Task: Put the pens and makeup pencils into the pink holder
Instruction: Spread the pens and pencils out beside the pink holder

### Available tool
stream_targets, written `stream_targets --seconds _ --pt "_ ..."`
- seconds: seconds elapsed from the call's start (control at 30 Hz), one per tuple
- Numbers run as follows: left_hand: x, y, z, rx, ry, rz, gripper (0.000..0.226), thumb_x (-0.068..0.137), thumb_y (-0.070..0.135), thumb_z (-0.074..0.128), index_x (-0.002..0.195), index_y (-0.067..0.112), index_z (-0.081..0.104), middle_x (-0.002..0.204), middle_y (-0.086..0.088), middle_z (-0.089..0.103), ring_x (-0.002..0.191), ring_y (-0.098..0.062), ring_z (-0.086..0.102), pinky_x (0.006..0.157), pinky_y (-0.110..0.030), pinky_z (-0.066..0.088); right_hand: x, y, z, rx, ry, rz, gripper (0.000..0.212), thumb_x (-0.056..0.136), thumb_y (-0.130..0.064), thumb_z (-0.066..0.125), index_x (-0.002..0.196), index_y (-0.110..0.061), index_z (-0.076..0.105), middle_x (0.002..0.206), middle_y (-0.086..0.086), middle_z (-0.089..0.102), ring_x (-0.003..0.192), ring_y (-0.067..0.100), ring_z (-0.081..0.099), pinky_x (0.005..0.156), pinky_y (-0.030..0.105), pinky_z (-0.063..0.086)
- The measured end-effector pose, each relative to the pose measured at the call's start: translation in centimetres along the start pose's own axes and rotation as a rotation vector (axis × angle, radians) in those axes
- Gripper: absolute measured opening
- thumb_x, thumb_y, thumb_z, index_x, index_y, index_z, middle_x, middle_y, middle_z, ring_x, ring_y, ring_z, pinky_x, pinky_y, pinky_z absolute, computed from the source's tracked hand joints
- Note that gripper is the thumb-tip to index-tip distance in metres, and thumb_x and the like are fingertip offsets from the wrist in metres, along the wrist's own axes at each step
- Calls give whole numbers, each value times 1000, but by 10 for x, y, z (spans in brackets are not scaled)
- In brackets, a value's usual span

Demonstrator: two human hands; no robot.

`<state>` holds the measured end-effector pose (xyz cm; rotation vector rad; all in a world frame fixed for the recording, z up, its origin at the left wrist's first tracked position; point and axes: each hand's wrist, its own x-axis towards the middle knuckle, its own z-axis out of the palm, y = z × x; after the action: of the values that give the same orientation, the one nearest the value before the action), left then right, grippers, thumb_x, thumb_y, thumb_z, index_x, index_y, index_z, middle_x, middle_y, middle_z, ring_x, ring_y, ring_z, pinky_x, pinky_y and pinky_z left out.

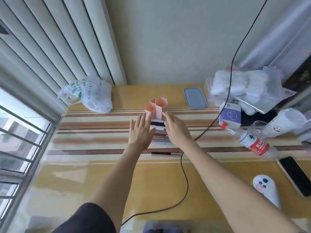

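Observation:
The pink holder (156, 107), made of hexagonal tubes, stands upright on the striped table (94, 174) near its far middle. Just in front of it lies a row of several pens and makeup pencils (159, 132), side by side and pointing left to right. My left hand (140, 132) hovers flat on the left end of that row, fingers spread, holding nothing. My right hand (176, 127) is flat on the right end, fingers stretched toward the holder, with a ring on one finger. One dark pencil (165, 153) lies apart, nearer to me.
A white plastic bag (87, 94) sits at the far left. A grey lidded box (195, 98), a purple carton (230, 115), a lying water bottle (250, 142), a white cup (284, 123), a phone (294, 174) and a white remote (266, 189) crowd the right. A black cable (185, 174) crosses the table.

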<state>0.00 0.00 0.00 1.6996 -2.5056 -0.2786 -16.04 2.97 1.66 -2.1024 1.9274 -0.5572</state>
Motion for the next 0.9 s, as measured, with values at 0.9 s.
stream_targets --seconds 0.9 --pt "-6 -40 176 -141 309 150 73 85 45 -1 146 14 24 153 -5 22 141 -23 11 108 -42 11 -22 30 183 -200 137 93 47 99 -32 21 145 -27 28 155 -8 27 145 10 14 117 48 2"
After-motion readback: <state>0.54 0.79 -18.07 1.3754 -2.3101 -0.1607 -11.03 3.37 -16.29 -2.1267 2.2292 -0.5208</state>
